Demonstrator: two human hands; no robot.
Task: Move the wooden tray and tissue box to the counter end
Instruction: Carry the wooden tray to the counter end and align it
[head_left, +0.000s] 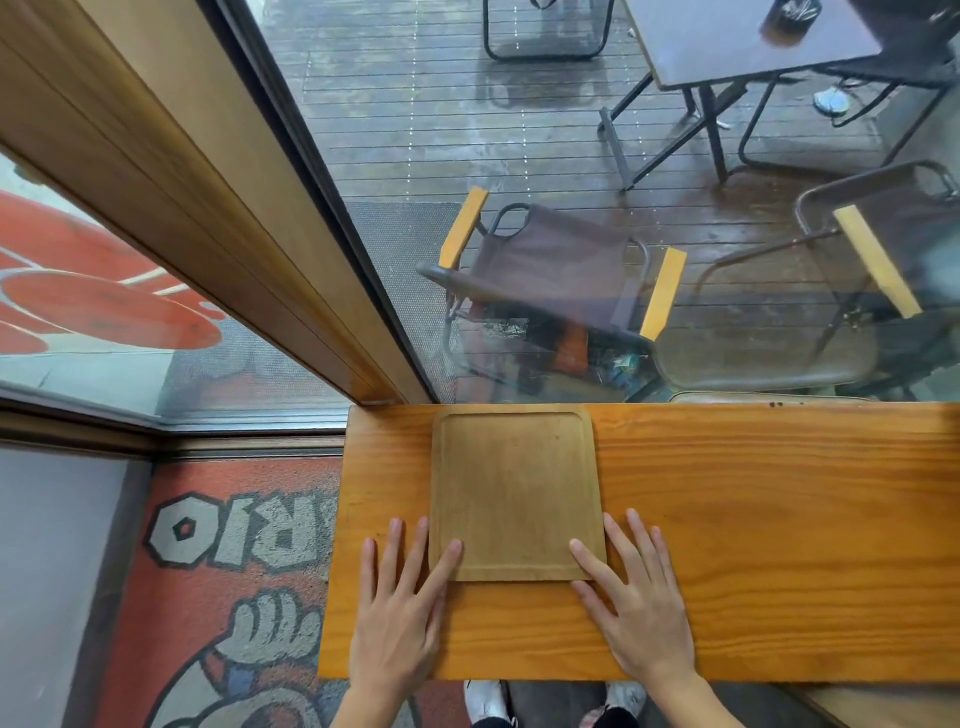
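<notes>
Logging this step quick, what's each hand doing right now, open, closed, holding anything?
Left hand: open, flat on the counter, thumb on the wooden tray corner.
Right hand: open, flat, thumb on the tray's other near corner; gripping nothing.

I note an orange-stained pine counter board (779, 519) running along a large glass window (467, 156). Through the glass: a folding camp chair with brown fabric seat and yellow wooden armrests (556, 270), a second similar chair (857, 270) to its right, and a dark square table on black metal legs (727, 36) on wet dark decking (441, 130). Indoors, below left, I see a red painted floor with grey cartoon lettering (234, 530).
</notes>
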